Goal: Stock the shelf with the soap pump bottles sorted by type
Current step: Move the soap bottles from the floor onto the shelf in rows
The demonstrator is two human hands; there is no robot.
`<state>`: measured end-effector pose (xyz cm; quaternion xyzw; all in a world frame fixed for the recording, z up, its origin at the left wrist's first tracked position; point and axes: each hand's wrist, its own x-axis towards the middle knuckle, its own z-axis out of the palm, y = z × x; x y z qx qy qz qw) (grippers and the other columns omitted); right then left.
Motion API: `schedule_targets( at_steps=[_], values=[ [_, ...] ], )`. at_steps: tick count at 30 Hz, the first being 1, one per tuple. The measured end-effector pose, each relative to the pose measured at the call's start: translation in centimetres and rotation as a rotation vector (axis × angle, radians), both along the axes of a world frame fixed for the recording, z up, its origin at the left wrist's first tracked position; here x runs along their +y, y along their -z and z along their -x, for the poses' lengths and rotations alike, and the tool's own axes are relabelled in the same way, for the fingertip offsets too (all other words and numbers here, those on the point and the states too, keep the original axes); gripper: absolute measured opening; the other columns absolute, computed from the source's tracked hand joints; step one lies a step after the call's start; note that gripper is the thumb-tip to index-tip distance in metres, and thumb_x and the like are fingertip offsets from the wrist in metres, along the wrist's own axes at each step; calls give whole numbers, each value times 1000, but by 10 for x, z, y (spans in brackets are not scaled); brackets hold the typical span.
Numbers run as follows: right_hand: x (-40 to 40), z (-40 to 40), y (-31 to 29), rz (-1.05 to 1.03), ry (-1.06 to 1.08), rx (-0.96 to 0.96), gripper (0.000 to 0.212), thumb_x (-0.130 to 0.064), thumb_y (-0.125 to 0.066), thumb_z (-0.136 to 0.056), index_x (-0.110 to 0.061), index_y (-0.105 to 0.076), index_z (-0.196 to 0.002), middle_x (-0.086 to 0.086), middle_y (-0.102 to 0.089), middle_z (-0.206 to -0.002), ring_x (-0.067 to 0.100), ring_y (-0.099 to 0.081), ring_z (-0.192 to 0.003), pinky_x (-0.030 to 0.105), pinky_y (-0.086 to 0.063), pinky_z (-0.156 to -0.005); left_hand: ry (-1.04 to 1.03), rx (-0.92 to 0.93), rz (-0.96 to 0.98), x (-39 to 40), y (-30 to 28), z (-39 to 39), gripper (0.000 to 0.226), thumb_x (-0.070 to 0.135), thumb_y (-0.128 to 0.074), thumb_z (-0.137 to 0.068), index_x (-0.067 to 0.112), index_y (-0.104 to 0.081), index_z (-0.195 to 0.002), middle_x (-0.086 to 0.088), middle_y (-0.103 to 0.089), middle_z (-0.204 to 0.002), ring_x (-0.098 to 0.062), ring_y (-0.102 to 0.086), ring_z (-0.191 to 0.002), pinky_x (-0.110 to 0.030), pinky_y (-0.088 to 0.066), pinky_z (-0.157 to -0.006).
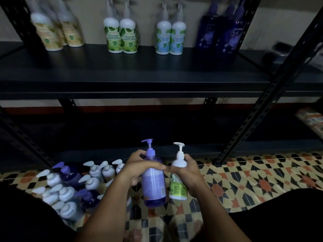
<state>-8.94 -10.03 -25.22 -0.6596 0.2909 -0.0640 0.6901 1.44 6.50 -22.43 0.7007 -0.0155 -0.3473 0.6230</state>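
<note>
A purple bottle (153, 179) is held upright in the left hand (139, 167), whose grip is clamped on its upper body: the fingers are curled round the far side below the pump, and the thumb is laid across the front. Just beside it, a white bottle with a green label (178, 180) is held in the right hand (190, 169), the grip clamped round its shoulder and right side, with the fingertips shown at its left edge. The two bottles are kept side by side, nearly touching, above the patterned tile floor (253, 179) and in front of the low shelf edge. Both forearms are stretched forward from the bottom of the view, with the wrists turned inward toward each other. On the upper shelf (139, 70), pairs of bottles are stood in groups: cream (57, 30), green (122, 34), pale blue (169, 35) and dark purple (220, 34). A cluster of unsorted bottles (73, 186) is gathered on the floor to the left. The lower shelf is lost in shadow, the label text is too blurred to read, and the pumps of the shelved bottles are cut off at the top.
</note>
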Motion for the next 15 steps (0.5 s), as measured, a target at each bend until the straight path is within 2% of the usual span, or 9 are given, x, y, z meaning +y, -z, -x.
schedule_targets(
  at_steps=[4, 7, 10, 15],
  values=[
    [-2, 1, -8, 30, 135, -44, 62, -16, -101, -52, -12, -65, -103, 14, -70, -98, 36, -73, -81, 49, -64, -66, -56, -6, 107, 5, -7, 3, 41, 2, -91, -70, 1, -73, -107, -15, -79, -99, -22, -78, -78, -29, -58, -58],
    [-4, 5, -18, -2, 126, -120, 44, -16, -95, -68, -13, -71, -105, 13, -74, -96, 30, -75, -77, 38, -61, -63, -80, 41, 199, 8, -7, 2, 35, 9, -85, -80, 6, -75, -113, -17, -78, -107, -20, -77, -81, -27, -58, -60],
    [-4, 7, -28, 17, 46, -153, 28, -29, -82, -86, -21, -72, -111, 10, -75, -96, 26, -75, -79, 34, -60, -66, -90, 59, 262, 9, -8, 1, 37, 12, -81, -85, 18, -74, -122, -10, -80, -107, -16, -77, -84, -25, -58, -61],
    [-2, 2, -31, -27, -20, -153, 23, -37, -66, -98, -26, -68, -118, 5, -73, -93, 20, -72, -77, 32, -57, -68, -113, 55, 383, 7, -8, 1, 39, 9, -71, -93, 26, -69, -128, -5, -78, -117, -18, -77, -100, -29, -62, -71]
  ],
)
